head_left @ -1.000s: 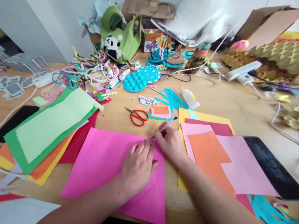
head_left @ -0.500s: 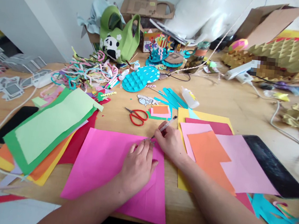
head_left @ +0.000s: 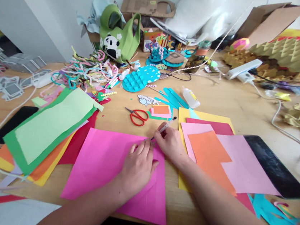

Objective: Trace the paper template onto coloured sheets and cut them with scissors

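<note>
table [head_left: 237, 104]: big wooden top, buried in craft stuff from the far edge down to the near edge, so pretty much my desk on a good day

pink sheet [head_left: 106, 165]: bright pink paper lying flat at the middle of the near edge, its bottom corner just about reaching that edge

paper stacks: a green-topped pile [head_left: 47, 129] toward the near left corner, an orange/light pink/yellow pile [head_left: 215, 156] toward the near right, both just beside the pink sheet

panda bag [head_left: 119, 38]: green tote with a panda on it, at the far edge against the wall

left hand [head_left: 136, 168]: flat on the pink sheet near its top edge, fingers spread and pressing it down, not gripping anything

right hand [head_left: 172, 144]: just beside the left, fingers pinched together round a pen [head_left: 164, 128], tip down right at the sheet's top edge

scissors [head_left: 138, 116]: red handles, lying closed past the sheet, untouched

glue bottle [head_left: 191, 98]: on its side further back

step: looks to me like marking or drawing a line on the pink sheet, only just begun, since I can't make out any line yet

next move: I'd guess a steady pen stroke with the left hand pinning the paper so it doesn't slide

writing: nothing readable; the glue label is too small
</note>
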The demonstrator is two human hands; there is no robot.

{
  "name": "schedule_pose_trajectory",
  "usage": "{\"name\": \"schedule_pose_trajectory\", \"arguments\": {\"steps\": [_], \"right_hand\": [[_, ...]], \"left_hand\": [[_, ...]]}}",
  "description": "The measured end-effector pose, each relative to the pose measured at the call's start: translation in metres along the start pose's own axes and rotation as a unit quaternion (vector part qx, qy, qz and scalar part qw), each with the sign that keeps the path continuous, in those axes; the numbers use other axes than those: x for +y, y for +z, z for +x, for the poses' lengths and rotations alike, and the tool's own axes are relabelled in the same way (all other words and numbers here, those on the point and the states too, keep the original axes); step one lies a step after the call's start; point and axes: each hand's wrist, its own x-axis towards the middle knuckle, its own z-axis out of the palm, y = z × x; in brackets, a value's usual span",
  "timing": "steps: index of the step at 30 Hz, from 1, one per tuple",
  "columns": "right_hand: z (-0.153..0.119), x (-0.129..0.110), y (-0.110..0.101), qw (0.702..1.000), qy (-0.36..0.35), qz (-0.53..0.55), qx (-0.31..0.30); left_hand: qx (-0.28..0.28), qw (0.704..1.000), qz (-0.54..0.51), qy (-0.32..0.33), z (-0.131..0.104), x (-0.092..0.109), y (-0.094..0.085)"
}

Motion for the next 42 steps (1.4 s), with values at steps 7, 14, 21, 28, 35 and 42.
{"name": "schedule_pose_trajectory", "arguments": {"steps": [7,14,21,28,35,42], "right_hand": [[0.000,0.000,-0.002,1.000,0.007,0.000,-0.013],[0.000,-0.001,-0.004,1.000,0.006,-0.014,-0.018],[0.005,-0.004,-0.011,0.997,-0.026,-0.037,-0.066],[0.005,-0.007,-0.022,0.992,-0.014,-0.038,-0.116],[-0.004,-0.003,-0.017,0.998,0.023,-0.002,-0.064],[-0.004,-0.001,-0.014,0.998,0.026,0.009,-0.050]], "left_hand": [[-0.005,1.000,-0.002,0.000,0.000,0.000,0.000],[-0.012,1.000,0.000,0.000,0.000,0.001,-0.002],[-0.011,1.000,0.001,-0.003,0.000,0.000,-0.001],[-0.010,1.000,0.010,0.009,0.001,0.000,-0.003],[-0.004,1.000,0.003,0.010,0.000,-0.001,-0.004],[-0.006,1.000,0.012,0.003,0.000,0.001,-0.004]]}}
